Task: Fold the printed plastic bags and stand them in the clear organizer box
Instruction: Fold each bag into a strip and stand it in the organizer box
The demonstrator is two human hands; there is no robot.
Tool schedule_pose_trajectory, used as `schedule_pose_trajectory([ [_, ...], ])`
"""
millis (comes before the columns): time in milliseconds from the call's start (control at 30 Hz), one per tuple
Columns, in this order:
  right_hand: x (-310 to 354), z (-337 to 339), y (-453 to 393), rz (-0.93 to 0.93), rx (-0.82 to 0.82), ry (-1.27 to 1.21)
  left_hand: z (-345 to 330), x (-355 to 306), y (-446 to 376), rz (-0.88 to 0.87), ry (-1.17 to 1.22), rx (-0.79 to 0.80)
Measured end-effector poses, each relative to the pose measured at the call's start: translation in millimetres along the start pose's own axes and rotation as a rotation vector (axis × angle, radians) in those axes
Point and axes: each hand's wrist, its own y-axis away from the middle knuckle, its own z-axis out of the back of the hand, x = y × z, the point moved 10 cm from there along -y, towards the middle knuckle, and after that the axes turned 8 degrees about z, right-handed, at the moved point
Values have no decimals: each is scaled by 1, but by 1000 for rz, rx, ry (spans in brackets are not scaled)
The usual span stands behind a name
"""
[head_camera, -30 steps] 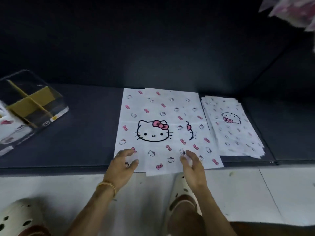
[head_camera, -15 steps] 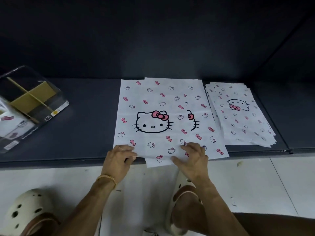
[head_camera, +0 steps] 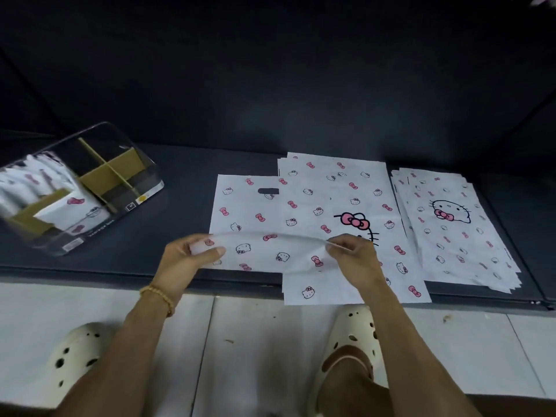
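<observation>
A white plastic bag (head_camera: 258, 215) printed with pink bows and cat faces lies on the dark platform, its near edge lifted. My left hand (head_camera: 186, 260) pinches that edge at the left corner and my right hand (head_camera: 352, 254) pinches it at the right. The bag sits shifted left over a pile of like bags (head_camera: 346, 188). A second pile of printed bags (head_camera: 451, 230) lies to the right. The clear organizer box (head_camera: 99, 188) stands at the left with cardboard dividers and several folded bags standing in its near compartments.
The dark padded platform (head_camera: 168, 236) ends at an edge just behind my hands, and the pile overhangs it. White tiled floor (head_camera: 255, 341) lies below, with my two cream clogs on it. A dark wall rises behind the platform.
Both hands have taken the top bag's near edge, lifted it and drawn the bag to the left off the pile. The camera view has shifted.
</observation>
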Motion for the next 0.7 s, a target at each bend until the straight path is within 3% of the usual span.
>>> schedule_pose_trajectory([
  [100, 0, -11, -10, -48, 2, -108, 16, 19, -3, 46, -97, -31],
  [200, -4, -18, -18, -97, -54, -178, 33, 33, -7, 74, -185, -192],
  [467, -31, -43, -28, -235, -7, 60, 59, 44, -21, 122, -181, -463],
  [600, -34, -43, -43, -202, -134, 84, 64, 48, -33, 198, -274, -394],
  [700, -35, -45, -53, -187, -166, 128, 59, 45, -39, 165, -497, -353],
])
